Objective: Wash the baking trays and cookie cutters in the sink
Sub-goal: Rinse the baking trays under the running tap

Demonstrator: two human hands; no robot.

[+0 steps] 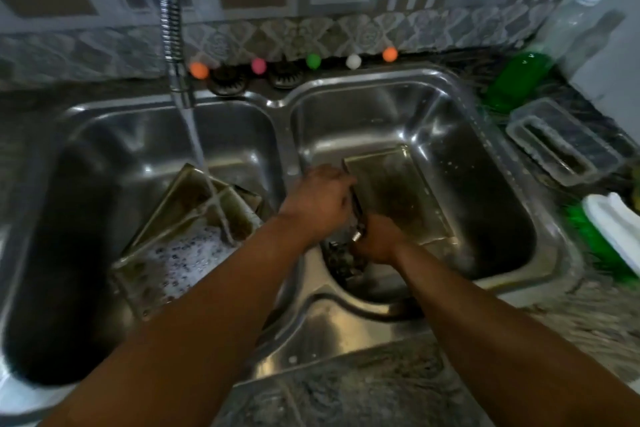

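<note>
Here the left hand [317, 199] pinches the near-left edge of the baking tray [398, 198]; the right hand [375, 244], its grip curled round a small metal piece [358, 234], sits nearer; the tray's long axis runs away rightward.

You've got one baking tray [398, 198] lying in the right basin of the sink [450, 87] — rectangular, dull metal, greasy brown inside, tilted a little. In the left basin, more trays [194, 215] lean stacked against each other, the lowest holding soapy foam, water from the tap falling on them. The cookie cutters are too blurred to make out.
</note>
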